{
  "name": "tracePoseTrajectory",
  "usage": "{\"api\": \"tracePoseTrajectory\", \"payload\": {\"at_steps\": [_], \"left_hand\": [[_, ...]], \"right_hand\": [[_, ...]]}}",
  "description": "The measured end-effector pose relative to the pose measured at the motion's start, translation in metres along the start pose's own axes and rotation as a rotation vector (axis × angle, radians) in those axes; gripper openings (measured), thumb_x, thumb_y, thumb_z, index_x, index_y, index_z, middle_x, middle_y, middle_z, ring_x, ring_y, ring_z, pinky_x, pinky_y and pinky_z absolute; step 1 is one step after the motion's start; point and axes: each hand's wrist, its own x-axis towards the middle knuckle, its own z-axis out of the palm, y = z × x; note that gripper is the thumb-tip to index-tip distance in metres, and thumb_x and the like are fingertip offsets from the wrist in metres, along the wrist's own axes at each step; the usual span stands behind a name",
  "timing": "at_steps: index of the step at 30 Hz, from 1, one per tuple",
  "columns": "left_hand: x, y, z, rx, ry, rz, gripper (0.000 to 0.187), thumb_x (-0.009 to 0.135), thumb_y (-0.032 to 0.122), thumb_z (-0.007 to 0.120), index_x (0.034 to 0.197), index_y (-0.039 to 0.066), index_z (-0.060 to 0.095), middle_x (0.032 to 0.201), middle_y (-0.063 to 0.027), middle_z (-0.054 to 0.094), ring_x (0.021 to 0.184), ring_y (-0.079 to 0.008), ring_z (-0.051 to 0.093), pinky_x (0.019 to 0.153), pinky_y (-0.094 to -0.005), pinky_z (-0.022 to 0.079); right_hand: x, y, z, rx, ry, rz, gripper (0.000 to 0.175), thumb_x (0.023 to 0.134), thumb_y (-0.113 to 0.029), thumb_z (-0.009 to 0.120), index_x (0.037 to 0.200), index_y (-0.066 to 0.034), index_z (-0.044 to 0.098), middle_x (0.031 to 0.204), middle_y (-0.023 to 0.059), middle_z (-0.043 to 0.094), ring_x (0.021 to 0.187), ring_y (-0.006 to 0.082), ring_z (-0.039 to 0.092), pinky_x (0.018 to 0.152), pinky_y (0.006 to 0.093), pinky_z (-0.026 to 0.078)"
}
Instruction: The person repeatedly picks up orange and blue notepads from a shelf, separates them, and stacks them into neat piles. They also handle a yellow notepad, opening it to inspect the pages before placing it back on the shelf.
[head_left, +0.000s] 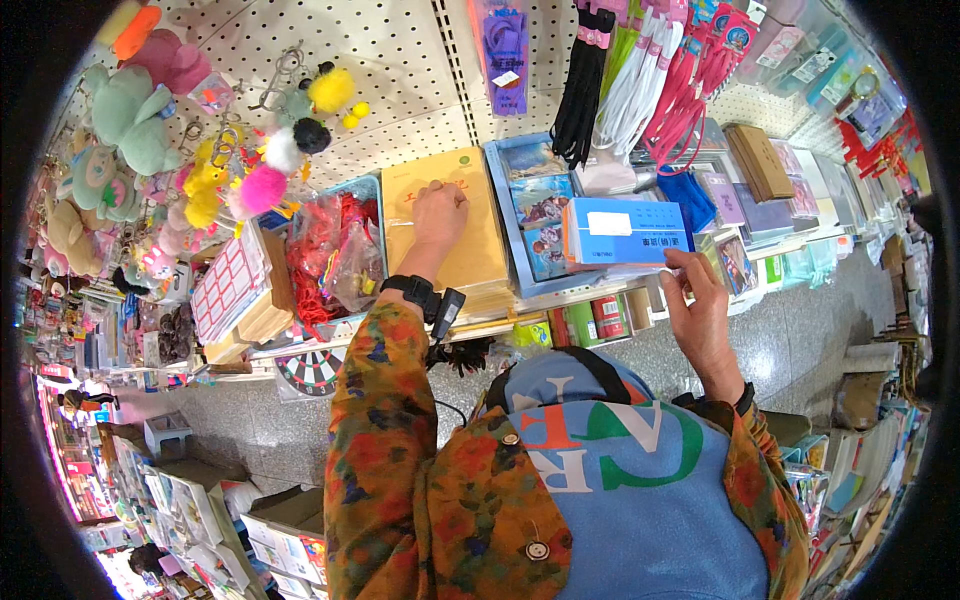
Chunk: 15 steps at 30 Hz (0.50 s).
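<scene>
My left hand (437, 217), its fingers curled, rests on the top one of a stack of yellow-covered books (469, 262) bearing red writing. Whether it grips the cover cannot be told. At the right, the thumb and forefinger of my right hand (696, 300) are at the near corner of a blue pad of forms (634, 232) with a white sticker. That pad lies over a light-blue plastic tray (525, 277) of picture-covered packs (541, 201). It hides part of the tray's contents.
Left of the books stands a blue basket (381, 225) of red cords in plastic bags. Hanging laces (637, 90) and plush keychains (202, 184) cover the pegboard. Further right on the shelf lie brown notebooks (757, 163). A dartboard (311, 373) is below the shelf edge.
</scene>
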Motion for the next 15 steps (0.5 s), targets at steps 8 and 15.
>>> {"api": "tracePoseTrajectory", "payload": {"at_steps": [8, 15], "left_hand": [[-0.002, -0.012, -0.003, 0.081, 0.062, 0.007, 0.022, 0.084, 0.016, 0.076, 0.103, 0.008, 0.073, 0.108, -0.0155, 0.069, 0.101, -0.0370, 0.065, 0.087, -0.0472, 0.055], [0.025, -0.077, -0.031, 0.043, 0.045, -0.197, 0.047, 0.088, 0.023, 0.074, 0.131, 0.007, 0.063, 0.132, -0.0218, 0.063, 0.122, -0.0417, 0.059, 0.105, -0.0484, 0.050]], "right_hand": [[-0.003, -0.005, 0.001, 0.004, -0.008, -0.014, 0.023, 0.092, 0.000, 0.068, 0.115, 0.0031, 0.068, 0.099, 0.0175, 0.068, 0.073, 0.0263, 0.065, 0.065, 0.0363, 0.053], [-0.007, -0.008, -0.001, -0.007, -0.048, -0.019, 0.021, 0.093, 0.000, 0.068, 0.114, 0.0035, 0.068, 0.100, 0.0183, 0.068, 0.078, 0.0308, 0.068, 0.068, 0.0391, 0.055]]}}
